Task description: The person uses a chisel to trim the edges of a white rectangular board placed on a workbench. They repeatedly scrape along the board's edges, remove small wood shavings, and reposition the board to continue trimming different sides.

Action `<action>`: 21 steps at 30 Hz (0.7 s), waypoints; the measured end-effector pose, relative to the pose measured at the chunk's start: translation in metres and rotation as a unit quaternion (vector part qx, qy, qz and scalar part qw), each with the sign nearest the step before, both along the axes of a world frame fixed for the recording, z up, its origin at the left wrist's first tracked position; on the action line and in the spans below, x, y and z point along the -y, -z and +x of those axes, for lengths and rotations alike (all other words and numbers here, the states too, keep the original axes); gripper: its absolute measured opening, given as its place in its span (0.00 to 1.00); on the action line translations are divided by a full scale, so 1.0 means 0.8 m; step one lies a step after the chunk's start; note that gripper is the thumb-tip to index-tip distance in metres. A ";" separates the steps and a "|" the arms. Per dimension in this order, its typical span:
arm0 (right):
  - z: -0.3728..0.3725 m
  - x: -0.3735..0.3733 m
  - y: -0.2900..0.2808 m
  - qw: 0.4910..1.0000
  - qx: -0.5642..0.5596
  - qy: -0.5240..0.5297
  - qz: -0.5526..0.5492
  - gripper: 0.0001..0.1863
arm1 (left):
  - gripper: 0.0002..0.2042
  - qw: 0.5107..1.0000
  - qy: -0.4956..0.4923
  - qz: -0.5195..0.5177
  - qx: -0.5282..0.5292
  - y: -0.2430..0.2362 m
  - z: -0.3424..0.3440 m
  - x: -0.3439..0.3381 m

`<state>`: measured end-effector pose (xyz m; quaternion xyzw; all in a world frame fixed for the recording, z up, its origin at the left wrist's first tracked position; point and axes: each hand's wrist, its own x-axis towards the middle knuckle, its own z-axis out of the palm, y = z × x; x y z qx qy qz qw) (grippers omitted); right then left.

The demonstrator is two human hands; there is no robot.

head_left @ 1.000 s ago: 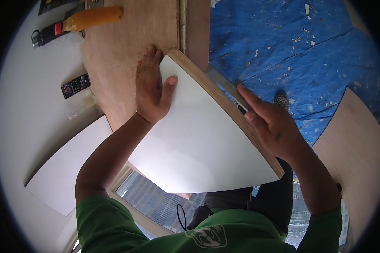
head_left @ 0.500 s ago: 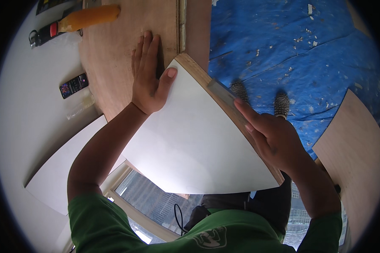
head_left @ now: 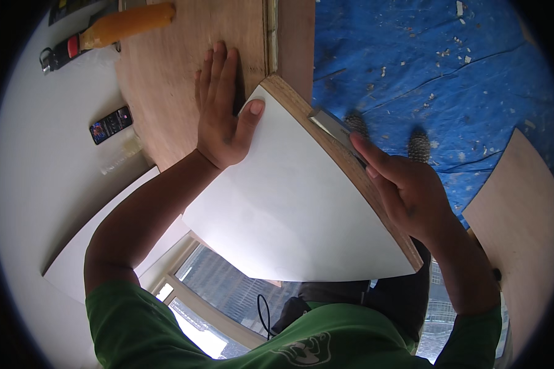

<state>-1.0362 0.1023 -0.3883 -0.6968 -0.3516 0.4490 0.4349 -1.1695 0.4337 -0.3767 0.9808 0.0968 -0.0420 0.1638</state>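
In the head view, you are having the large white-faced panel with a thick brown wooden edge [head_left: 289, 197] in front of you, its far corner lying by the edge of the brown wooden desk [head_left: 160, 74] and its near side reaching toward your waist. Your left hand [head_left: 221, 126] is lying across the panel's left margin, its fingers almost straight and close together over the desk, its thumb spreading away onto the white face near the corner. Your right hand [head_left: 412, 190] is pinching a flat silvery metal tool [head_left: 332, 126] between thumb and index finger, the other fingers curling underneath; the tool's front end is sitting against the wooden edge. The blue sheet [head_left: 425, 67] on the floor is showing beyond, scattered with pale scraps. Judging by its thickness, the panel is probably being stiff and fairly weighty, its smooth face likely slippery and its corners prone to chipping, so it is calling for a grip around opposite edges. The tool is looking thin, rigid and light, and its rear part is offering the safer hold.
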 end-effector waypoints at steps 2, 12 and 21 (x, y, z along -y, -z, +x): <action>-0.001 0.000 0.005 1.000 0.017 0.003 0.004 0.32 | 0.42 1.000 0.006 0.005 -0.005 0.000 0.000 -0.002; 0.000 -0.004 0.003 1.000 -0.008 -0.005 0.002 0.34 | 0.42 0.999 0.033 0.018 -0.006 0.002 -0.001 -0.003; -0.002 -0.008 -0.004 1.000 -0.008 0.002 -0.008 0.33 | 0.42 0.999 0.032 0.014 -0.004 0.004 -0.003 -0.005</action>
